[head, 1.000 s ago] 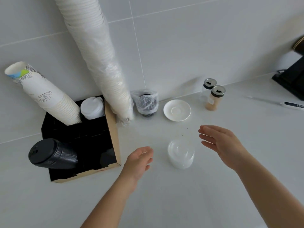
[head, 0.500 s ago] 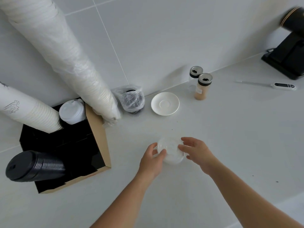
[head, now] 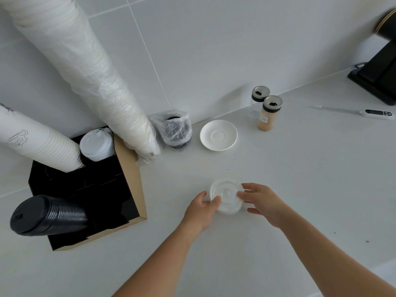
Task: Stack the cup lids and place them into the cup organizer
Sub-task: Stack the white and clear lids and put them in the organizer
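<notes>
A short stack of clear plastic cup lids (head: pixel 226 195) stands on the white counter in the middle. My left hand (head: pixel 202 210) grips its left edge, thumb on top. My right hand (head: pixel 264 201) holds its right edge with the fingertips. The cup organizer (head: pixel 128 181), a black box with a brown cardboard side, sits to the left. It holds a stack of black lids (head: pixel 46 215), white lids (head: pixel 96 144) and printed paper cups (head: pixel 40 142).
A tall sleeve of white paper cups (head: pixel 90 78) leans over the organizer. Behind the lids are a bagged black stack (head: pixel 175 130), a white saucer (head: pixel 218 135) and two shaker jars (head: pixel 269 113). A thermometer (head: pixel 377 114) and a black machine (head: pixel 379 71) lie at the far right.
Both hands came in from the sides and took hold of the clear lid stack. Since half a second ago the grip has barely shifted.
</notes>
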`<state>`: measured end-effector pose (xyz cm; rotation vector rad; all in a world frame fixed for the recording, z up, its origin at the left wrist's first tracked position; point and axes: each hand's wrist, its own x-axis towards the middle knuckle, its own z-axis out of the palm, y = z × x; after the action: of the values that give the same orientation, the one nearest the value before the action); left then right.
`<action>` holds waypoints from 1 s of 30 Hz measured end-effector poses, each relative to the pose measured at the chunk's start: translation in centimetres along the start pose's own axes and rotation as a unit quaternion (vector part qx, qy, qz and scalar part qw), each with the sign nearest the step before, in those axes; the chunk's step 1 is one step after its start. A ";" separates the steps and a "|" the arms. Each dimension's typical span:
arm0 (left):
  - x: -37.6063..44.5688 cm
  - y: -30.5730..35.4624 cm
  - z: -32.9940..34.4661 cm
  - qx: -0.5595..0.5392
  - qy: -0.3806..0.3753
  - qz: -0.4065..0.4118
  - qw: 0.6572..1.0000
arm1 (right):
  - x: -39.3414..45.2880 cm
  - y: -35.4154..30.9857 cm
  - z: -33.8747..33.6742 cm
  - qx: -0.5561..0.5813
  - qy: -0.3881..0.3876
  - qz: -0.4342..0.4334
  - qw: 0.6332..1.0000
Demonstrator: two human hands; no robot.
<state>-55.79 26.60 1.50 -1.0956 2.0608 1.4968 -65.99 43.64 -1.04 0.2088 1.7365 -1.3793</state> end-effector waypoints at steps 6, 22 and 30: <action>-0.4 0.3 -0.1 -0.061 -0.045 0.036 0.996 | -0.3 -0.4 -0.1 0.024 -0.023 0.013 0.999; -5.2 -5.2 -5.2 -0.287 0.052 0.067 0.954 | -4.7 -3.2 7.2 0.034 -0.127 -0.075 0.988; -8.3 -7.0 -10.4 -0.376 0.075 0.086 0.919 | -6.2 -6.0 14.0 -0.022 -0.168 -0.113 0.979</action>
<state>-43.73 19.20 6.52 -1.3324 1.7182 2.4798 -58.61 31.86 7.70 -0.2418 1.5377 -1.4406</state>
